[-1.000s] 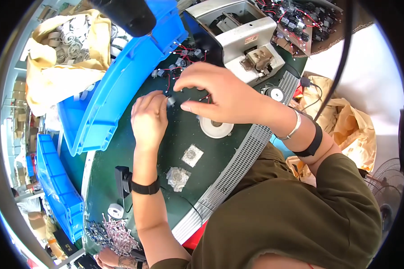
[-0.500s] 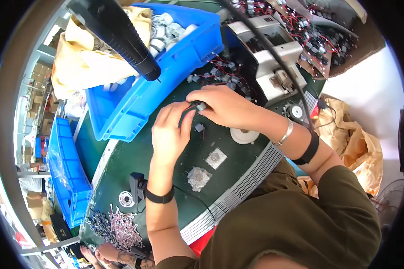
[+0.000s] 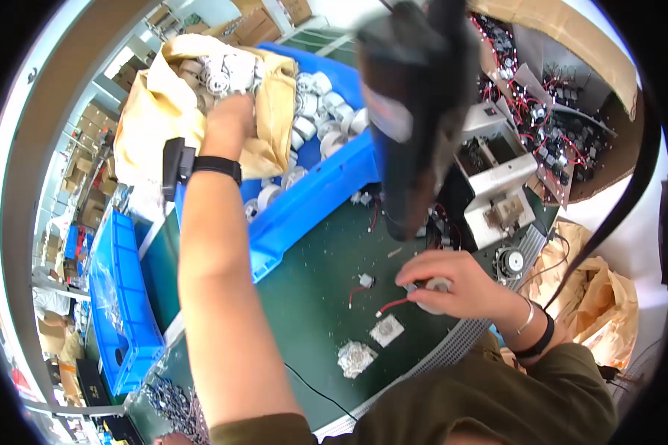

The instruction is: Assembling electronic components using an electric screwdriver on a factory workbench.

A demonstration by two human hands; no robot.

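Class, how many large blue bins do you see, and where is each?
2. One bin holds white parts beside the yellow bag at the left hand; the other bin is farther left, lower in view. Others may be hidden.

small grey part (image 3: 411, 287) with red wire (image 3: 395, 304) in right hand (image 3: 459, 283), white round pieces (image 3: 219, 83) in loose heap inside tan bag (image 3: 276, 137)

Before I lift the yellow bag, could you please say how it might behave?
The yellow bag seems floppy, given its creased sides. White parts heaped inside may make it sag, and could spill through its open mouth.
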